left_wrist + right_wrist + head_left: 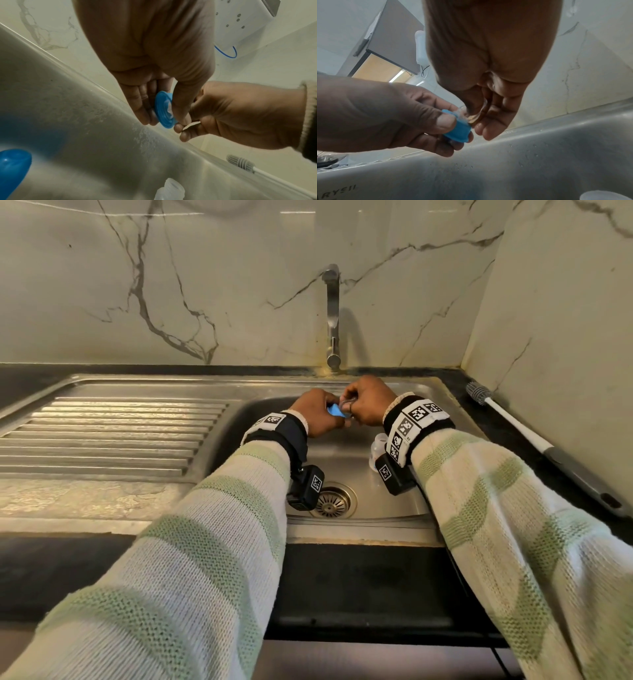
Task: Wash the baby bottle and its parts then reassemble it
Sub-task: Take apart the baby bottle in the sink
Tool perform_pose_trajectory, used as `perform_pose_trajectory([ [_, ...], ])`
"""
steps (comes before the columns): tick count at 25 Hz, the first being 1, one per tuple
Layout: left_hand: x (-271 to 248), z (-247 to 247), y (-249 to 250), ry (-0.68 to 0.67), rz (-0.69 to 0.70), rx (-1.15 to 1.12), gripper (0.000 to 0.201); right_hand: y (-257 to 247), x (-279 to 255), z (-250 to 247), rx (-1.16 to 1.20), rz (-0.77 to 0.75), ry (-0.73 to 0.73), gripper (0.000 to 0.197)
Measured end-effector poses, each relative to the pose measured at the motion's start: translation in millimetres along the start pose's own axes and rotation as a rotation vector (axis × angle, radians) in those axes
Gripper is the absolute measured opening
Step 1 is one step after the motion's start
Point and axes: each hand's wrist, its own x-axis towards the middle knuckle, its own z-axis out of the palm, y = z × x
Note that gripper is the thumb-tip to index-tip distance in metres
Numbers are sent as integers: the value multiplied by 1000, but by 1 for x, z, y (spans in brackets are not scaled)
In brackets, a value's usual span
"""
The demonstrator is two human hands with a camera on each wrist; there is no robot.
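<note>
Brush (507, 424) on counter (right), bottle (377, 450) in sink (346, 470)

Knit sleeves (212, 559), cream with pale green bands, ribbed cuffs. Black wrist straps (416, 422) carrying white fiducial-tag strips. Black boxy cameras (306, 486) under each wrist, one tag apiece.

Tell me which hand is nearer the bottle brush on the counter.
Right. The right hand is over the basin on the bottle brush side; the left hand sits farther left.
</note>
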Motion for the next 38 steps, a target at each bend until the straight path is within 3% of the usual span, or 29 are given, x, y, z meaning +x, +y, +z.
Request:
perform_pose_trajectory([
  [2,-2,-3,-4,-53,18,-12,34,1,2,2,43,-3,-6,4],
  [5,-2,-2,-6,-117,-24,187,40,10,-3,3,-74,-4,-85,3],
  [7,-2,-3,-6,-71,-108,272,50,9,-12,0,-168,22,-158,7],
  [8,-4,-7,-3,-18,-143,291,53,8,-14,-4,-177,40,-138,12],
  [11,-7,-18,6,235,-119,321,53,0,-17,-13,-125,-5,176,16],
  [12,-7,-18,6,257,-117,339,52,0,-15,-12,-101,-5,222,16],
  [13,-9,-12,3,178,-145,371,53,1,-19,-7,-113,2,149,15],
  [15,-17,4,-1,-207,-264,473,57,4,-33,5,-250,91,-287,15],
  [16,-20,8,-3,-320,-309,514,59,6,-36,6,-278,134,-390,17],
  [17,-20,7,-3,-319,-316,521,58,8,-32,3,-259,133,-346,18],
  [18,-19,4,-1,-243,-302,477,54,8,-27,0,-200,88,-185,18],
  [19,-16,0,1,-104,-276,422,49,7,-23,-1,-146,30,-46,18],
  [20,-14,-2,0,-1,-245,395,46,5,-19,0,-135,7,-13,17],
  [21,-13,-2,0,12,-236,382,44,5,-20,3,-176,14,-98,17],
  [23,-14,9,-3,-191,-286,419,48,11,-27,14,-294,124,-431,20],
  [24,-15,14,-5,-261,-307,455,52,13,-27,14,-299,138,-446,21],
  [25,-15,15,-6,-249,-314,456,52,15,-23,12,-278,112,-348,21],
  [27,-12,10,-7,-101,-293,372,48,16,-17,5,-199,56,-120,20],
  [28,-12,8,-7,-65,-280,359,48,17,-16,5,-220,68,-147,18],
  [30,-15,12,-6,-121,-328,393,54,19,-23,12,-339,156,-374,18],
  [31,-15,15,-8,-147,-365,405,55,22,-25,15,-350,194,-413,19],
  [35,-9,17,-12,-144,-376,351,52,22,-13,11,-291,152,-223,24],
  [38,-5,24,-16,-160,-387,334,53,24,-13,20,-354,206,-322,23],
])
